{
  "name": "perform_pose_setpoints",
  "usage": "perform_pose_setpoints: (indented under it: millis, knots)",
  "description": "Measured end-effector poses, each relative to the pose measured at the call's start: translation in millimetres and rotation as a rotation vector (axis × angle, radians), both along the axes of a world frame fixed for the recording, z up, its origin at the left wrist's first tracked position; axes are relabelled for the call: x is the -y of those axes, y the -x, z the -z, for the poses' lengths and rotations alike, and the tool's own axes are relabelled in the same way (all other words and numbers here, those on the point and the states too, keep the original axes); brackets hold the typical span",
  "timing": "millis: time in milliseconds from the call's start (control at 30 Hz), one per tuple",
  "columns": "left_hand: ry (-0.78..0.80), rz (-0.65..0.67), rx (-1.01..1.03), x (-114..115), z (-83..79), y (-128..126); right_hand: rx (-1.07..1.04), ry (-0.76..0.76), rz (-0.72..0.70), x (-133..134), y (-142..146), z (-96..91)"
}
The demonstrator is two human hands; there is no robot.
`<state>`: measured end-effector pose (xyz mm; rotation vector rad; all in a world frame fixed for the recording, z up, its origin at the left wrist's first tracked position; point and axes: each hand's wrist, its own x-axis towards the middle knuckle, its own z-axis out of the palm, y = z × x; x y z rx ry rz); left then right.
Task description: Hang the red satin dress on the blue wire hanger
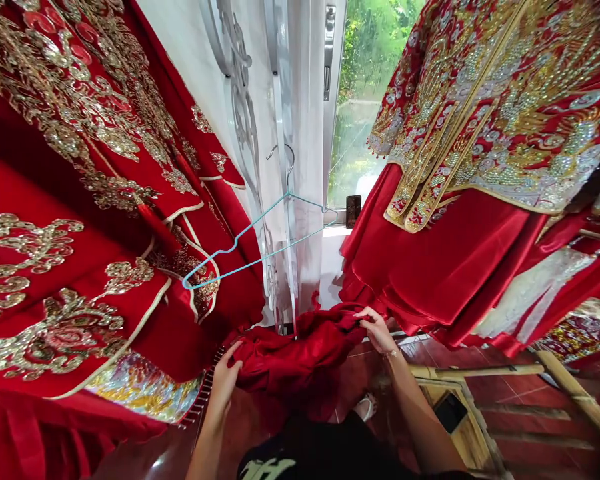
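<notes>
A bunched plain red satin cloth [300, 357] is held low in front of me between both hands. My left hand [226, 379] grips its lower left edge with fingers curled over the fabric. My right hand [377, 329] pinches the cloth's upper right edge. Above the cloth hangs a light blue wire hanger [260, 233], bare, its hook up by the white curtain [300, 133]. Red garments with gold and silver embroidery hang close on both sides, one at the left [80, 200] and one at the right [490, 133].
A window [365, 87] with green trees outside is straight ahead, with a small dark object [353, 211] on its sill. A bamboo frame [480, 373] stands low at the right on a red tiled floor [530, 413]. A white metal scroll rack [240, 120] rises beside the curtain.
</notes>
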<state>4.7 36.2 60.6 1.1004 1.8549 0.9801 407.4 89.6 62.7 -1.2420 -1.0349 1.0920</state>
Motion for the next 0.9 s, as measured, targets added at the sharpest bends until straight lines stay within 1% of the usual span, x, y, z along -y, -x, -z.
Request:
perform_pose_setpoints:
  millis: [67,133,167,233,300,333,367,433,500,667,767,900]
  knots:
    - [-0.044,0.033,-0.015,8,-17.3,-18,-0.119,-0.022,-0.083,5,15,-18.1]
    - [-0.109,0.118,-0.052,14,-35.9,-42,-0.231,-0.030,-0.177,10,34,-34.6]
    - [-0.147,0.181,-0.050,17,-44.7,-57,-0.271,-0.027,-0.216,13,44,-42.2]
    - [-0.215,0.330,0.017,21,-59.6,-85,-0.327,-0.004,-0.269,19,64,-55.6]
    - [-0.257,0.489,0.117,23,-69.2,-109,-0.399,0.022,-0.310,26,82,-67.1]
    - [-0.261,0.539,0.160,24,-71.9,-118,-0.436,0.030,-0.327,30,88,-72.3]
    - [-0.251,0.559,0.195,24,-73.3,-125,-0.467,0.032,-0.335,33,94,-77.0]
    - [-0.225,0.550,0.259,24,-73.6,-131,-0.498,0.019,-0.327,40,101,-85.4]
    - [-0.223,0.553,0.314,22,-72.7,-130,-0.500,0.003,-0.298,45,104,-92.3]
    - [-0.204,0.632,0.357,13,-71.0,-126,-0.481,-0.002,-0.283,51,108,-103.6]
    - [-0.199,0.661,0.355,10,-68.3,-129,-0.360,-0.032,-0.325,53,111,-109.0]
    - [-0.271,0.616,0.284,9,-64.0,-133,-0.060,-0.106,-0.416,53,112,-120.1]
